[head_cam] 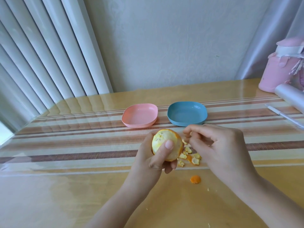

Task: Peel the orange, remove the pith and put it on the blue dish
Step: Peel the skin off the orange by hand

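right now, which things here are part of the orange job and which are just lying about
Job: orange in left hand, right hand pinching a peel bit, peel scraps, blue dish.
Lying about: pink dish, pink bottle, pen, plastic roll.

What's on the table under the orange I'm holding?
Small orange-and-white peel scraps lie on the striped glossy table, just right of the half-peeled orange. Anything directly beneath the left hand gripping it is covered.
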Motion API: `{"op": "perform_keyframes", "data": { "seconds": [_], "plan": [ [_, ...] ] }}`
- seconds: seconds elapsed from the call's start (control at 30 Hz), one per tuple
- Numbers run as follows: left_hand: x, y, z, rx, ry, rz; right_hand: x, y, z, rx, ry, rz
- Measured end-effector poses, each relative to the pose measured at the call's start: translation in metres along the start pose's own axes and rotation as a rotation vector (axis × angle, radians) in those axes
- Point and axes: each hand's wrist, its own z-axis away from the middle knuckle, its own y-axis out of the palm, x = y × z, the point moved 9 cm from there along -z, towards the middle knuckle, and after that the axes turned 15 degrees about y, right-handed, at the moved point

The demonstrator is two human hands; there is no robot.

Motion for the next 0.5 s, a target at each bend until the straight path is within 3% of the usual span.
{"op": "perform_keyframes", "data": {
  "seconds": [0.17,0.27,0.5],
  "plan": [
    [0.014,-0.004,0.001,-0.134,-0.184,0.286,-0.028,0.014,-0.005,0.114,0.149,0.124],
    [0.02,-0.002,0.002,-0.179,-0.243,0.422,-0.03,0.019,-0.005,0.141,0.132,0.16],
    [0.019,0.003,0.007,-0.122,-0.188,0.268,-0.014,0.046,0.011,0.383,0.085,0.019]
  ]
}}
